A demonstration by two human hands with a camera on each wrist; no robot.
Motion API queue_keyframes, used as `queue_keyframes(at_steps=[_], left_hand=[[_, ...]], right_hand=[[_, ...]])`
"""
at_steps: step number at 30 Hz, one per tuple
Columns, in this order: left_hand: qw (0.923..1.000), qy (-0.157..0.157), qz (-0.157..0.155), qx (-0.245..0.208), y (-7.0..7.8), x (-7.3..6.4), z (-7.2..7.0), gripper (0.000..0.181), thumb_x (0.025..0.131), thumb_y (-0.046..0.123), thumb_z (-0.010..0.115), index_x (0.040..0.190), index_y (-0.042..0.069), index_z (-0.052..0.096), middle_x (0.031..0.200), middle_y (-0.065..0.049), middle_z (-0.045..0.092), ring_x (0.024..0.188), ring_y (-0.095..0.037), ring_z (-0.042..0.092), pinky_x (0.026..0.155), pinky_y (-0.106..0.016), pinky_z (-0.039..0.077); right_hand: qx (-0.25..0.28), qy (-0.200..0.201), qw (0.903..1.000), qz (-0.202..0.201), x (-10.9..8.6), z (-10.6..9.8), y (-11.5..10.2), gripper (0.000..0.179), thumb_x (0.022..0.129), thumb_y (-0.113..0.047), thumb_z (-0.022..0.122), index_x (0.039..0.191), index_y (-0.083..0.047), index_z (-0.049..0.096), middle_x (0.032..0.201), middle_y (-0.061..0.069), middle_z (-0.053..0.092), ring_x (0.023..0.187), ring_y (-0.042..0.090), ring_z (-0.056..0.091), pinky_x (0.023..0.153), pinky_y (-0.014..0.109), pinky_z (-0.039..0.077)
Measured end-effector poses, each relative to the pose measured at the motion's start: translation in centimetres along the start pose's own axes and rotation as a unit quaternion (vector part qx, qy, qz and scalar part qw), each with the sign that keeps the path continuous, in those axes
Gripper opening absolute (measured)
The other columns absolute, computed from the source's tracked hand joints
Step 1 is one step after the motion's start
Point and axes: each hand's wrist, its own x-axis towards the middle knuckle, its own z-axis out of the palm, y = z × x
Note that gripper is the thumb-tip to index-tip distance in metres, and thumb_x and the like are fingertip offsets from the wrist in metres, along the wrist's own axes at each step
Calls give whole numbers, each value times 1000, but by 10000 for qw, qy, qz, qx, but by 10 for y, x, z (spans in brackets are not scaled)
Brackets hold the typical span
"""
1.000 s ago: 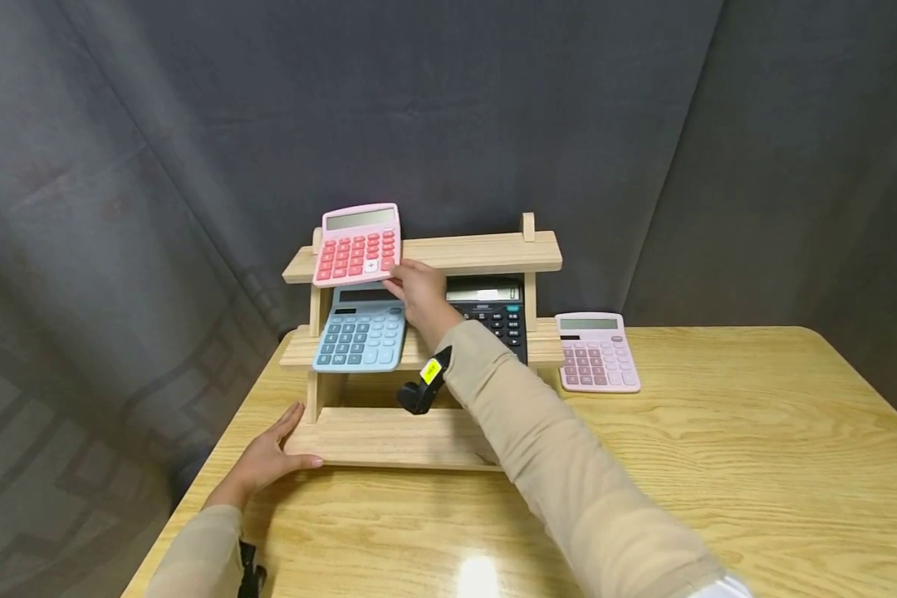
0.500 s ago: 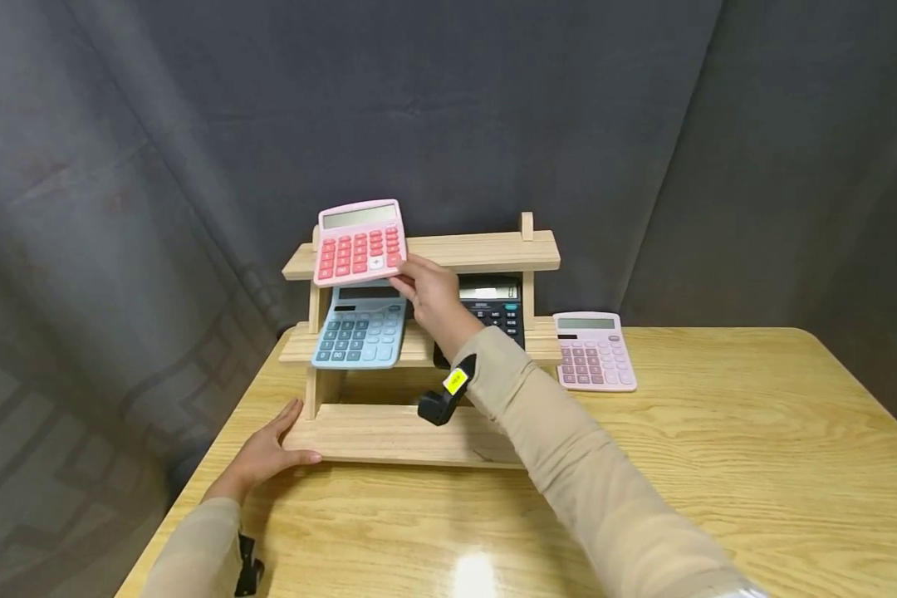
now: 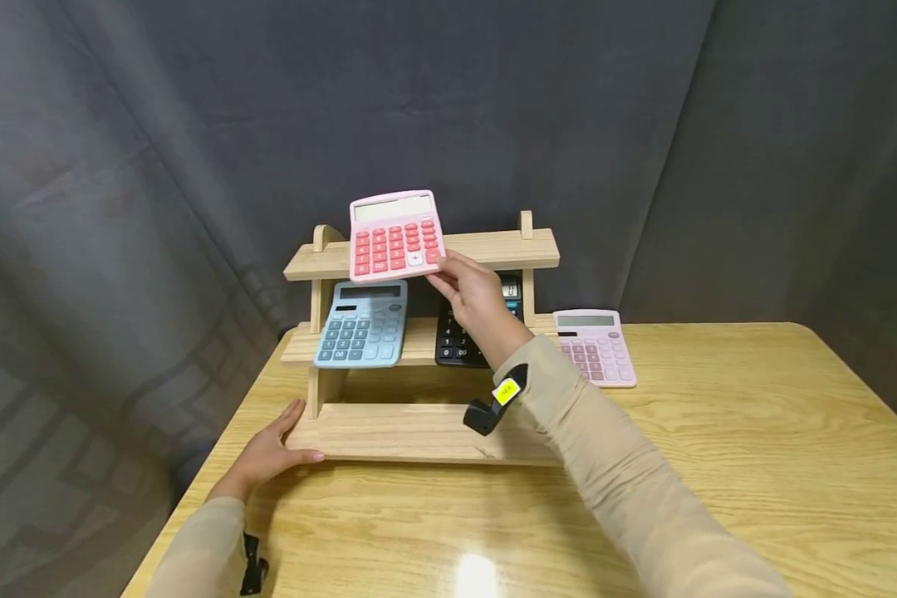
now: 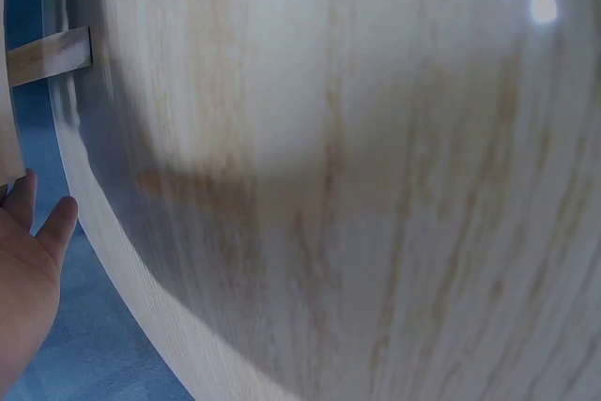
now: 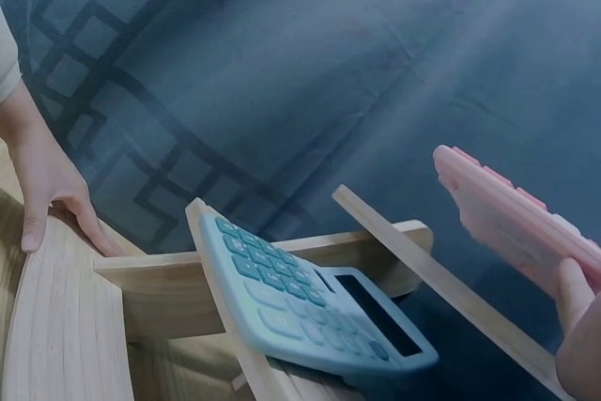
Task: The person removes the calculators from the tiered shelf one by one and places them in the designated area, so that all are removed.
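My right hand pinches a pink calculator by its lower right corner, thumb on the key face. It is held tilted in front of the rack's top shelf, apart from it in the right wrist view. My left hand holds the left end of the wooden display rack's bottom board, thumb along the front edge and fingers at the side. A blue calculator leans on the middle shelf at the left. To its right stands a black calculator, partly hidden behind my right hand and forearm.
A pale pink calculator lies on the wood-grain table to the right of the rack. The top shelf carries an upright stop near each end. Behind everything hangs a dark grey curtain.
My right hand has carried the pink calculator rightward from the top shelf's left end toward its middle, uncovering the left stop and the blue calculator's top. The left hand has stayed put.
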Motion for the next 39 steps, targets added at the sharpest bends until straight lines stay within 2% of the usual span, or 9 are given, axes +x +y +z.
queue_keyframes(at_steps=[5,11,19,30,39], left_hand=[[10000,4,-23,41,-1,2,2,104,61,42,74,138,3,15,141,-18,10,125,-40,11,95,-55,16],[10000,-68,1,18,3,10,9,104,61,43,74,138,4,15,142,-17,10,126,-38,10,96,-53,15],[9999,-64,4,104,8,17,7,105,60,44,74,138,3,15,141,-18,11,125,-39,11,96,-53,15],[9995,-125,-11,285,5,14,6,104,62,45,72,138,3,15,141,-18,10,125,-40,12,95,-54,16],[9991,-84,60,415,5,18,5,105,61,48,71,138,3,15,141,-18,12,124,-41,14,93,-55,19]], right_hand=[[145,19,9999,-29,-5,-14,-10,34,83,11,46,117,10,49,111,22,51,75,17,55,72,23,47],[240,1,9997,-97,-12,-31,-27,36,85,10,44,121,9,45,103,17,51,75,16,55,74,23,46],[453,-89,9987,-224,-24,-46,-50,39,84,10,44,123,9,41,102,17,51,74,16,57,73,24,46],[769,-123,9963,-358,-38,-67,-80,46,83,13,44,127,9,35,88,16,56,77,20,60,74,27,46],[1158,-208,9916,-529,-44,-93,-101,42,78,15,51,119,10,46,90,19,58,81,25,61,74,30,46]])
